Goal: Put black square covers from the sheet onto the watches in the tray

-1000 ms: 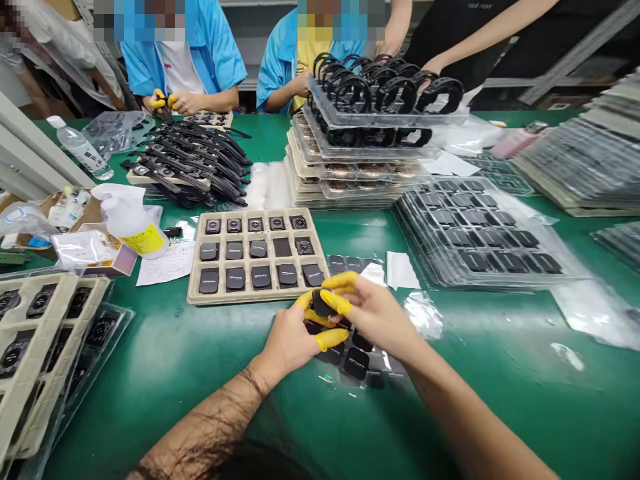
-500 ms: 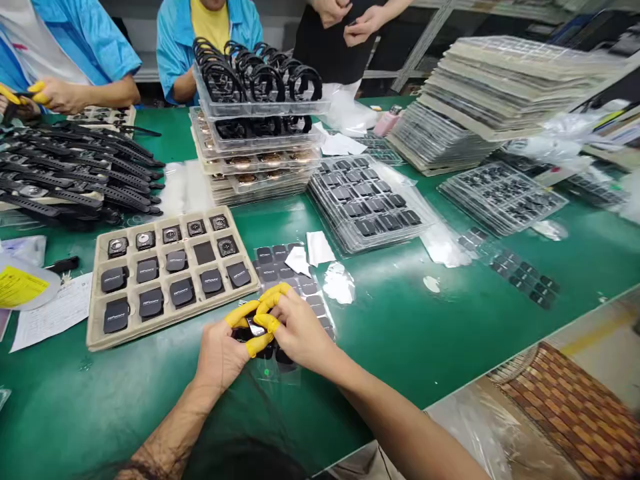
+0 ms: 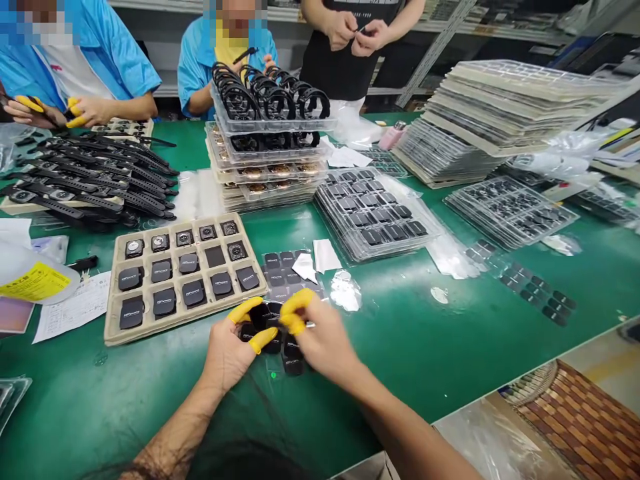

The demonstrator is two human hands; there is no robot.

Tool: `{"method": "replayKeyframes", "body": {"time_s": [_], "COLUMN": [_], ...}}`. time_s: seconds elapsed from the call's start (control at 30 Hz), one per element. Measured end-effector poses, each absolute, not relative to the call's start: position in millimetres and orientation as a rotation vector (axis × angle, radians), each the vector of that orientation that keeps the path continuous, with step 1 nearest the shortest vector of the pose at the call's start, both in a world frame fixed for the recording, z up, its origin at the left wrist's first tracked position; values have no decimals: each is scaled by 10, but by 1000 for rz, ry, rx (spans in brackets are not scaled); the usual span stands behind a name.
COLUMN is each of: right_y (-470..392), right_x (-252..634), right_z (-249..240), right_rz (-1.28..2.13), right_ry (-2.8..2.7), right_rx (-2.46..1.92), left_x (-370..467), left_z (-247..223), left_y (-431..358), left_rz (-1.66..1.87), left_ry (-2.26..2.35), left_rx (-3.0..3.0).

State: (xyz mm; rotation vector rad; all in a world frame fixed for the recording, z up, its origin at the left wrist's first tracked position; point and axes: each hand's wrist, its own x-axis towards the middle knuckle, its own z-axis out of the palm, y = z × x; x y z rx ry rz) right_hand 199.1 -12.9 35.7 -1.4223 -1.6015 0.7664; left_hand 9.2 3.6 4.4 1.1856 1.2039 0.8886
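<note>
I had my left hand [image 3: 225, 350] in front of me just above the green table [image 3: 425, 353], its thumb and index finger in yellow finger cots and clamped on a small dark piece [image 3: 259, 316]. The piece was tilted up between those two fingers, over some dark square labels [image 3: 293, 363] printed with white lettering. My right hand [image 3: 323, 343] was close beside it, its own yellow-covered fingers bunched together near my left thumb; they were blurred, and I could not tell whether they gripped anything or touched the piece. Just beyond my hands lay a clear sheet of more such squares [image 3: 278, 261], with white paper scraps [image 3: 326, 256] on and beside it and crumpled clear film [image 3: 345, 291] to the right. A beige tray [image 3: 112, 297] rested to the left, watch cases filling its far row and dark squares showing along the whole near row. Past the tray, a heap of black-strapped watches [image 3: 95, 177] spread out on the left, and in the middle stood stacked trays [image 3: 277, 124], the top one full of looped black straps. To the right of these was a pile of clear trays [image 3: 380, 208] holding dark pieces. Across the table a co-worker in blue [image 3: 120, 73] held something dark in yellow-tipped fingers, and another person in black [image 3: 327, 73] stood with both hands near each other.
</note>
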Motion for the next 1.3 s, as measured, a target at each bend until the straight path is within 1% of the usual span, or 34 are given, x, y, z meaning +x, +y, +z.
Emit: {"method": "replayKeyframes", "body": {"time_s": [0.03, 0.1, 0.17, 0.23, 0.3, 0.4, 0.5, 0.57, 0.67, 0.73, 0.8, 0.93, 0.97, 1.07, 1.13, 1.23, 1.3], "right_y": [-128, -122, -91, -1, 173, 509, 657, 558, 266, 141, 130, 200, 189, 134, 150, 247, 280], "right_x": [2161, 2545, 2863, 3004, 2962, 2748, 2555, 2430, 2194, 2057, 2000, 2048, 2040, 1947, 1934, 2112, 2282], "right_z": [361, 316, 227, 141, 88, 80, 148, 218, 290, 278, 237, 191, 190, 169, 138, 108, 111], "right_rz": [791, 681, 406, 95, -25, 95, 167, 219, 411, 515, 493, 173, 127, 78, 16, -80, 15], "right_ry": [-1497, -1348, -1423, -1500, -1660, -1945, -1952, -1914, -2016, -2114, -2125, -1923, -1918, -2063, -2121, -2061, -1974], "right_rx": [-1509, -1781, -2139, -2275, -2147, -1890, -1898, -1767, -1331, -1122, -1139, -1440, -1426, -1186, -1170, -1454, -1574], "left_x": [92, 91, 89, 86, 82, 76, 69, 62, 56, 57, 59, 64, 64, 67, 67, 65, 63], "left_z": [52, 64, 72, 72, 68, 58, 41, 21, -13, -28, -34, -27, -26, -33, -45, -66, -79], "left_y": [37, 37, 35, 31, 29, 27, 23, 22, 26, 30, 32, 25, 23, 19, 20, 16, 5], "left_rz": [886, 858, 823, 800, 807, 819, 821, 822, 829, 849, 870, 853, 847, 870, 909, 936, 945], "left_ry": [1228, 1269, 1289, 1293, 1295, 1284, 1272, 1259, 1215, 1151, 1110, 1184, 1192, 1121, 1096, 1175, 1209], "left_rx": [1189, 1226, 1268, 1299, 1328, 1352, 1340, 1327, 1304, 1280, 1243, 1213, 1228, 1277, 1264, 1252, 1289]}}
